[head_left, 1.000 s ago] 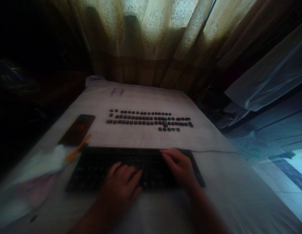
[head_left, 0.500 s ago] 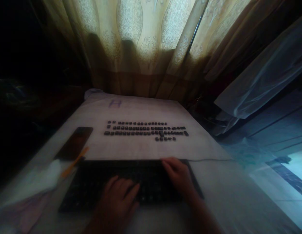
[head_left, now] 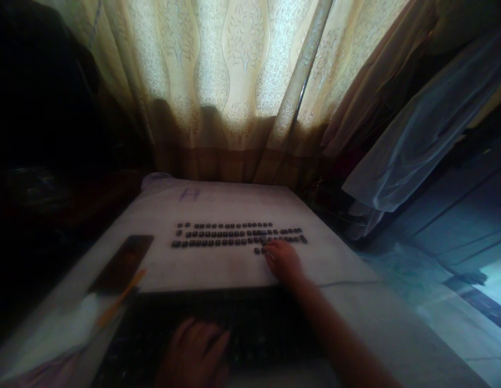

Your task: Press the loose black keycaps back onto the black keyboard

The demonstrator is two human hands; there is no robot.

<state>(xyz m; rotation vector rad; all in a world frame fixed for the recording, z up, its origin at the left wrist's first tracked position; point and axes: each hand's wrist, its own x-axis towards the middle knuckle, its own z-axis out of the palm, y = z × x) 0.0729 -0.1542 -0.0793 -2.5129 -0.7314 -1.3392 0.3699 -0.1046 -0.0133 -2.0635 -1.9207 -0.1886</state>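
Note:
A black keyboard (head_left: 250,307) lies across the near part of the table. My left hand (head_left: 197,350) rests over its left-middle part with the fingers spread, blurred at the edges. Beyond the keyboard, several loose black keycaps (head_left: 218,234) are laid out in rows. My right hand (head_left: 282,261) reaches over the keyboard to the right part of the lowest rows, its fingertips at the keycaps there. The fingers are bent and close together, and whether a keycap is between them is too dark and small to make out.
A dark phone (head_left: 123,264) lies on the left of the white-covered table (head_left: 230,202). Nearer are an orange-handled tool (head_left: 121,299) and a whitish cloth or bag (head_left: 60,328). A cable (head_left: 347,283) runs off to the right. Curtains (head_left: 242,70) hang behind, clothes (head_left: 399,161) at right.
My right hand has gone from the keyboard's upper right forward to the loose keycaps. The left hand stays over the keyboard. The view has tilted up slightly.

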